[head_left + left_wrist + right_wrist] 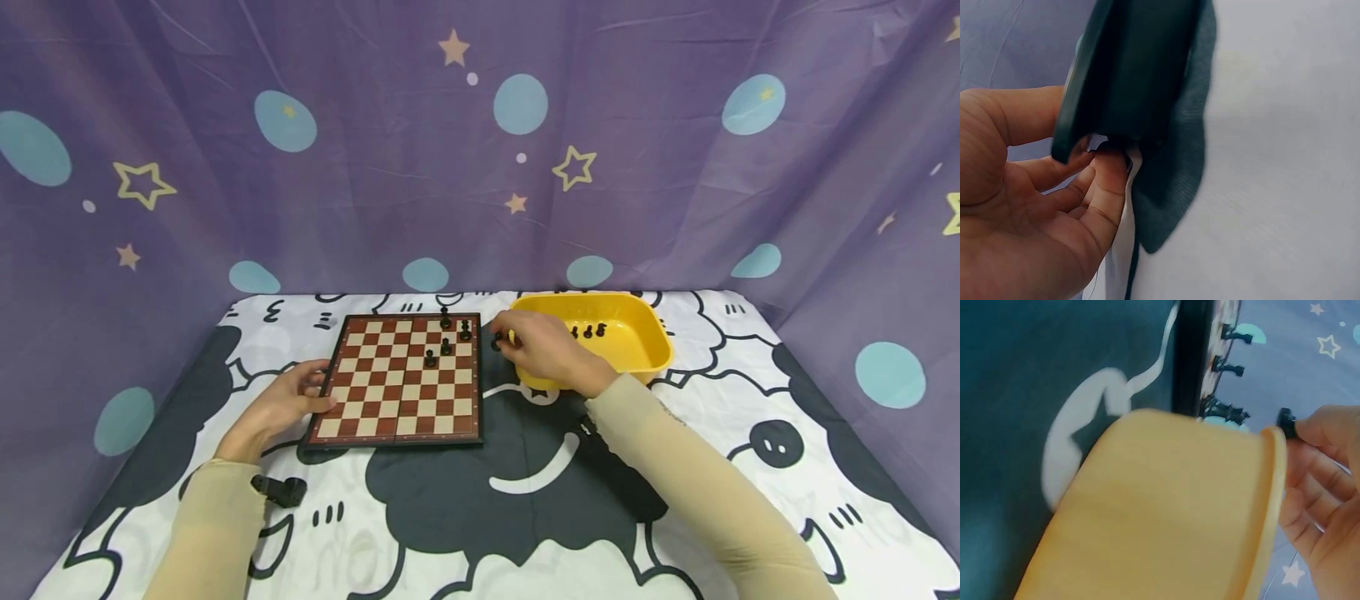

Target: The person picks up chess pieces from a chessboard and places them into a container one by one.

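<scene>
A chessboard [367, 387] with red-brown and cream squares lies on the cloth, and several black chess pieces [430, 359] stand toward its far right part. My left hand [288, 404] grips the board's left edge, thumb on top and fingers at the side; the left wrist view has the dark board edge [1135, 75] between thumb and fingers. Between the board and a yellow tub, my right hand [543, 346] pinches a black chess piece [1286, 423] by thumb and fingers, just beyond the tub's rim. Its exact kind is hard to tell.
The yellow tub [648, 333] stands right of the board, with several more black pieces [601, 330] inside, partly hidden by my right hand. A black-and-white cartoon cloth [525, 525] covers the table. Purple curtains [480, 225] with stars rise behind and at both sides.
</scene>
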`<act>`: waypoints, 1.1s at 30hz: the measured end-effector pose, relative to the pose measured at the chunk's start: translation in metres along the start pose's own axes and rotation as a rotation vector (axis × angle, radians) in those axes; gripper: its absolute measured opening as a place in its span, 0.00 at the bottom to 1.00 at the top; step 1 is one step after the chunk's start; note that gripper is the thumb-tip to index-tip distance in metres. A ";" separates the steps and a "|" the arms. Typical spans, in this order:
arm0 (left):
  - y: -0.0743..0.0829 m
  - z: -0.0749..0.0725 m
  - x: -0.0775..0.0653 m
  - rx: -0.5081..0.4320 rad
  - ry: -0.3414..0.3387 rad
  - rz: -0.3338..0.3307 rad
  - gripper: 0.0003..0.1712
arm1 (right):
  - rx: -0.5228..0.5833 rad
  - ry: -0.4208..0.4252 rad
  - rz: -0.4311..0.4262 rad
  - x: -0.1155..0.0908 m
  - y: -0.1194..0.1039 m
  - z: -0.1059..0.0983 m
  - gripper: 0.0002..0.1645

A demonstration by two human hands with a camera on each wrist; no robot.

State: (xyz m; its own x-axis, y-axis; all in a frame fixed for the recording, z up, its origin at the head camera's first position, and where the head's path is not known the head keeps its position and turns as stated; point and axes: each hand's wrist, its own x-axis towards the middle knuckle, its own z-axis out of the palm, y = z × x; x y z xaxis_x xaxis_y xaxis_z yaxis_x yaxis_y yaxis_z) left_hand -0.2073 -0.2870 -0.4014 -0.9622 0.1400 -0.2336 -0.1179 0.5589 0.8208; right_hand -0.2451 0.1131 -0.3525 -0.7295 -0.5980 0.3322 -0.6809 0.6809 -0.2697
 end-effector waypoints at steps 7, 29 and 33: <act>-0.001 -0.001 0.000 0.011 0.004 0.004 0.48 | -0.001 0.048 -0.004 -0.009 0.017 -0.005 0.12; 0.000 0.001 0.001 -0.020 0.001 -0.013 0.48 | 0.100 -0.042 0.187 -0.022 0.070 -0.002 0.13; 0.001 0.001 0.001 -0.024 0.002 -0.011 0.47 | 0.090 -0.050 0.158 -0.021 0.074 0.002 0.11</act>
State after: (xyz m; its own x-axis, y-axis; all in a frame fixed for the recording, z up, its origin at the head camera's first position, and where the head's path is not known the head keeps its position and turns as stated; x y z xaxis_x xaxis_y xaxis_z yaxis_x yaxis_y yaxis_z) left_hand -0.2077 -0.2859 -0.4014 -0.9612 0.1323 -0.2422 -0.1347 0.5410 0.8302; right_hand -0.2808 0.1754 -0.3809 -0.8286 -0.5083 0.2346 -0.5590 0.7288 -0.3955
